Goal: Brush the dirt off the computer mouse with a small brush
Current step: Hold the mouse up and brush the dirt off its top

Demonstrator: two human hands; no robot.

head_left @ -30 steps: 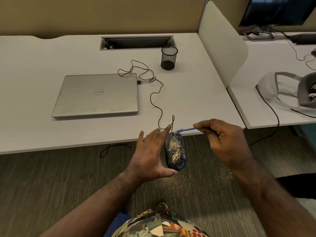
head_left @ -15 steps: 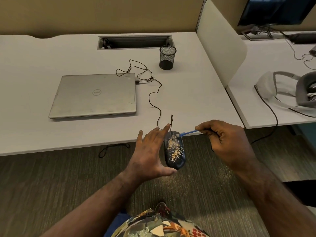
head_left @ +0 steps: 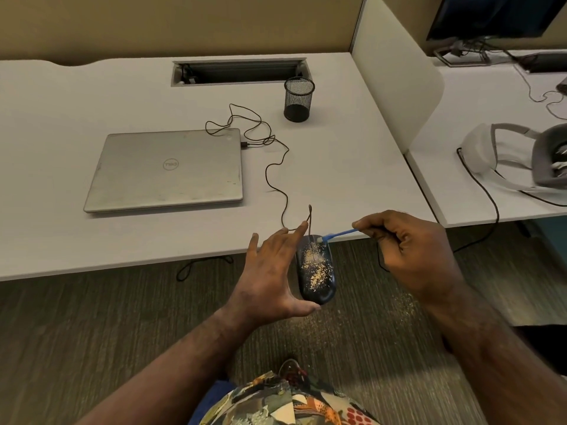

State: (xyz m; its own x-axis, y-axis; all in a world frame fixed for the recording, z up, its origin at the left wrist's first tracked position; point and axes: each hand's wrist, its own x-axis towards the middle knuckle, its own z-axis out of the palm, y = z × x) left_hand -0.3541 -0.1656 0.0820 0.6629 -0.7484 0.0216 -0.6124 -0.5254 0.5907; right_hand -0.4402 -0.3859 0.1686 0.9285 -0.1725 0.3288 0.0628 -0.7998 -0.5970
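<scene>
- The mouse (head_left: 316,269) is black, smooth and oval, and it is held in the air just in front of the near edge of the desk (head_left: 76,240), above the floor.
- Yellow-brown crumbs of dirt (head_left: 314,265) lie on its top, thickest along the middle; its rounded back end is mostly bare.
- The left hand (head_left: 273,274) holds the mouse from its left side: the thumb goes under the back end, and the long fingers lie almost straight along the side toward the front.
- The right hand (head_left: 411,250) is curled and pinches the thin blue handle of the brush (head_left: 337,234) between thumb and fingers.
- The brush head, small and pale, is at the front right of the mouse; I cannot tell if the bristles touch it.
- A thin dark cable (head_left: 276,182) runs from the front of the mouse in loose curves over the desk to the side of the laptop (head_left: 167,170).
- The laptop is closed, flat, of silver metal with small scratches, and lies well apart from the hands.
- A round black pen cup (head_left: 298,99) of wire mesh stands behind it.
- The desk is white and matte with a straight near edge; a white divider panel (head_left: 395,75) with a rounded corner stands at its right edge.
- The carpet (head_left: 92,326) below is grey-brown with fine stripes, and loose crumbs are scattered on it under and to the right of the mouse.
</scene>
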